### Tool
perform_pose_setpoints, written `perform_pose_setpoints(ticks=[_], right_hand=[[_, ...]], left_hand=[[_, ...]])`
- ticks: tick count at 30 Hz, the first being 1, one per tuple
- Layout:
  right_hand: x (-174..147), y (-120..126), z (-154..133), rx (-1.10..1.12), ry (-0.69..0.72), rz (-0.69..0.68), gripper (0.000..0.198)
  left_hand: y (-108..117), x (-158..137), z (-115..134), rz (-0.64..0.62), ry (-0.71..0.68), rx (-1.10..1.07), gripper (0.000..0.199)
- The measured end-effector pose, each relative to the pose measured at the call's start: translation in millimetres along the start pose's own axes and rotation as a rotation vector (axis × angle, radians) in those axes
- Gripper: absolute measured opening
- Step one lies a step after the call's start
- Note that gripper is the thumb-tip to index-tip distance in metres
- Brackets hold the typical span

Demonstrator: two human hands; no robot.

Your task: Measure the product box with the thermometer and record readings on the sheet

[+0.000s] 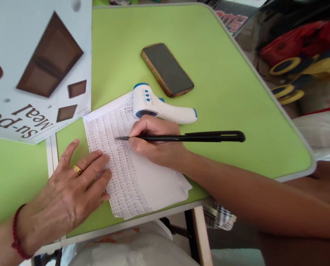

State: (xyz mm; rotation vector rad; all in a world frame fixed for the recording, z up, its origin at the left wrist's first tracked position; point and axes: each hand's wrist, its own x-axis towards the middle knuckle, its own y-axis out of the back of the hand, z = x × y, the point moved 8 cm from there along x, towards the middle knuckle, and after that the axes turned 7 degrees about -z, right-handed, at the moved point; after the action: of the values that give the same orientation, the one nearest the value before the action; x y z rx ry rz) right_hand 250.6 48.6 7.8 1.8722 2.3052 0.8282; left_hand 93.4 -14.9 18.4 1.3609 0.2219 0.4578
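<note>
Pinched in the fingers of my right hand [159,142] is a black pen [209,136], its tip at the handwriting on a stack of paper sheets [159,184]. Rows of small dark script cover the sheet's left side, while its lower right part is blank. My left hand [78,181] lies flat with fingers spread, its fingertips on the left edge of the paper. It wears a gold ring and a red cord bracelet. Just beyond my right hand, a white and blue infrared thermometer [165,107] rests partly on the sheets' top edge.
A phone [169,68] in a brown case lies beyond the thermometer on the green table [237,96]. A printed sheet or board with chocolate pictures [51,107] covers the far left. Past the table's right edge are red, yellow and dark blue items [306,55].
</note>
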Motion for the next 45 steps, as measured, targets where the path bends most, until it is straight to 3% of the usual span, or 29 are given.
perform_pose_setpoints(ticks=[16,45], right_hand=[[0.2,0.1,4.4,-0.028,-0.076,-0.002,0.011],[-0.8,3.6,2.9,-0.037,-0.042,0.012,0.014]], left_hand=[[2.7,-0.4,0.8,0.011,-0.016,0.008,0.023],[1.3,-0.2,0.8,0.017,-0.025,0.001,0.023]])
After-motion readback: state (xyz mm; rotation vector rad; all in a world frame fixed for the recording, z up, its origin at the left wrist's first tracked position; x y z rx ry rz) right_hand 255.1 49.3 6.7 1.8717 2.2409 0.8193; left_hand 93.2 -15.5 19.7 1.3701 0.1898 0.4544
